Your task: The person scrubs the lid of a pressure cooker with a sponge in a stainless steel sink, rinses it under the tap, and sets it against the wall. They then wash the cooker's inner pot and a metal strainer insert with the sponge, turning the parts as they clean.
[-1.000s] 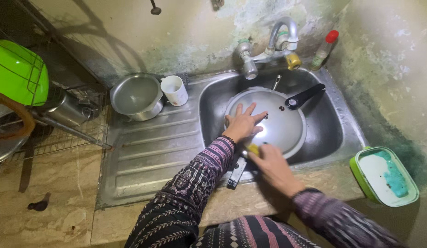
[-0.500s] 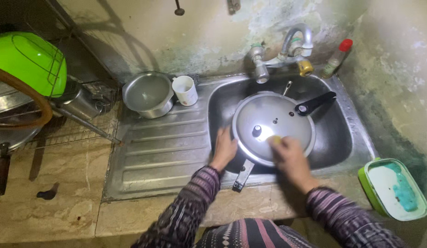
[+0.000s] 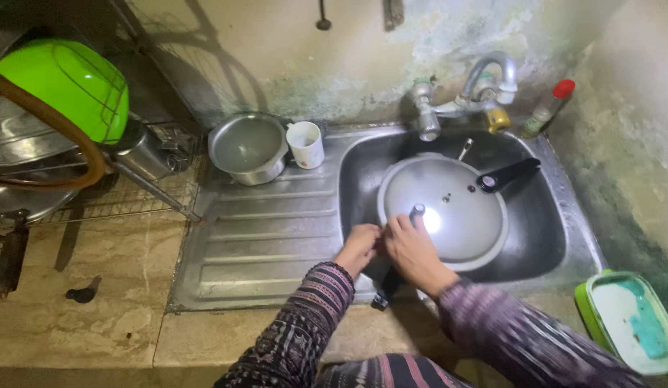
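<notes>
1. Steel sink basin (image 3: 542,237) at right of centre, holding a round steel pressure-cooker lid (image 3: 456,208) that lies flat and fills most of the bowl.
2. Black knob (image 3: 418,210) standing up on the lid near its 8 o'clock edge; black handle (image 3: 508,175) lying at the lid's 2 o'clock, pointing toward the basin's far right corner.
3. Left hand (image 3: 359,246) at the lid's 8 o'clock rim, fingers curled loosely against the edge; whether anything is actually clamped there, cannot tell.
4. Right hand (image 3: 413,248) just beside the left, touching it, fingers bent and pressed onto the lid surface close to the knob; whatever lies under the palm is hidden.
5. Second black handle (image 3: 386,287) sticking out below both hands at 6 o'clock, over the sink's front lip.
6. Patterned sleeves (image 3: 305,323) reaching in from the bottom edge.
7. Tap (image 3: 485,79) on the wall at the basin's 12 o'clock, with a red-capped bottle (image 3: 549,108) at its 3 o'clock.
8. Ribbed draining board (image 3: 262,237) at the basin's 9 o'clock; steel bowl (image 3: 249,147) and white mug (image 3: 306,144) side by side at its far end.
9. Green bowl (image 3: 68,86) upside down on a wire rack (image 3: 97,205) at far left.
10. Green-rimmed soap tub (image 3: 628,323) at the basin's 4 o'clock, with a teal smear inside.
</notes>
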